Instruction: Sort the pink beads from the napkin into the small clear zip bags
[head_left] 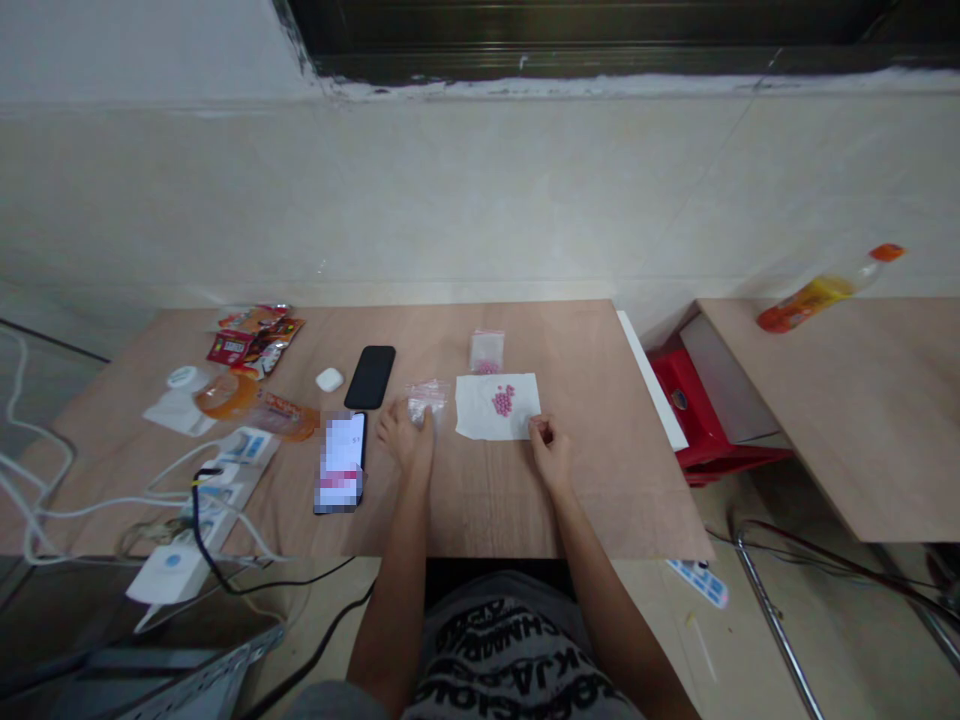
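My left hand (406, 440) rests on the wooden table with its fingers spread. Its thumb and forefinger touch the lower edge of a clear zip bag (427, 393), whose contents are too small to tell. A white sheet of paper (472, 420) lies to the right, with a cluster of small pink beads (503, 401) on it. At the paper's right edge, my right hand (552, 450) has its fingers curled in a pinch; what is between them is hidden. Behind the paper lies a second clear zip bag (487, 348) with pink beads at its bottom.
Left of my hands lie a black phone (370, 377), a lit phone (341, 463), a white case (329, 379), an orange bottle (255, 405) and snack wrappers (255, 338). A power strip (204, 520) with cables crosses the left side. A red stool (694, 420) stands right.
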